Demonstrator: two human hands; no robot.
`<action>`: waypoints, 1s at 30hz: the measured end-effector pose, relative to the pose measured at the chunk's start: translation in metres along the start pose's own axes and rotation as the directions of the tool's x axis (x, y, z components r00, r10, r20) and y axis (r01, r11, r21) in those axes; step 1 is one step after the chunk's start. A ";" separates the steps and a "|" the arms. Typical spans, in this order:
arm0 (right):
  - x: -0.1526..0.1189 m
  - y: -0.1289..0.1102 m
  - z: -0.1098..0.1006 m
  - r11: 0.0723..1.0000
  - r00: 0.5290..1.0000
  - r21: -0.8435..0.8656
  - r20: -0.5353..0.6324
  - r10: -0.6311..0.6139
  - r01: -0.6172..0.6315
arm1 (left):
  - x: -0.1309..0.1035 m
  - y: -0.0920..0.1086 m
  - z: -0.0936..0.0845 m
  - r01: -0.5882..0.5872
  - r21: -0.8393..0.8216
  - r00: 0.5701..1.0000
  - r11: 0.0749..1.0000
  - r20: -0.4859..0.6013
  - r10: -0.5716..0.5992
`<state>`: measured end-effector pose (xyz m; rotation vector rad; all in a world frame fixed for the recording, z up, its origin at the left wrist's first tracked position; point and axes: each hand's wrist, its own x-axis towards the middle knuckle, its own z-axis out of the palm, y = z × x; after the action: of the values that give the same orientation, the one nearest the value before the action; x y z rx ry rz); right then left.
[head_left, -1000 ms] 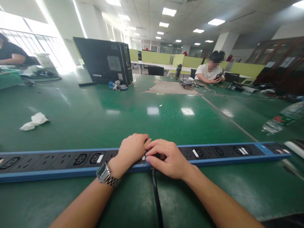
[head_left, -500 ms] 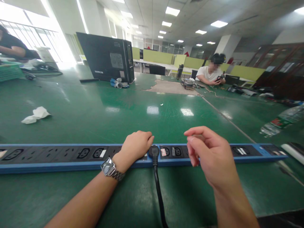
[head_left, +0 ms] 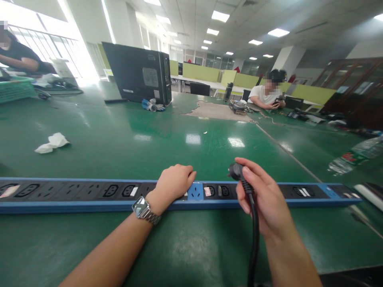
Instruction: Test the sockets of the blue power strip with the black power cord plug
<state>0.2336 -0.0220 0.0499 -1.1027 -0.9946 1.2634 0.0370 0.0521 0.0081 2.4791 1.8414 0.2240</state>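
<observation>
A long blue power strip (head_left: 89, 205) with black sockets lies across the green table. My left hand (head_left: 175, 181), with a steel watch (head_left: 142, 208) on its wrist, presses on the strip near its middle, fingers curled over the far side. Just right of that hand, a blue socket (head_left: 195, 192) shows bare slots. Between thumb and fingers, my right hand (head_left: 260, 185) grips a black power plug (head_left: 236, 171). The plug is held above the strip, apart from it, prongs facing left. Its thick black cord (head_left: 254, 235) hangs down toward the near edge.
A black computer tower (head_left: 137, 73) stands at the back left, with gloves (head_left: 152, 105) beside it. Crumpled tissue (head_left: 54, 142) lies on the left, a plastic bottle (head_left: 356, 155) on the right. One person (head_left: 266, 95) sits across the table, another (head_left: 20, 56) at far left.
The plug has come out of the blue socket and is now in my right hand, up and to the right. My left hand has stayed on the strip.
</observation>
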 end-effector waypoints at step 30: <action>0.008 0.013 -0.069 0.643 0.998 -0.765 -0.058 -0.004 -0.042 | 0.001 0.001 0.000 -0.028 0.009 1.000 1.000 0.000 0.028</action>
<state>0.2991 -0.0191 0.0232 -1.7908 -1.5506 0.7920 0.0378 0.0527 0.0081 2.5122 1.8125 0.2170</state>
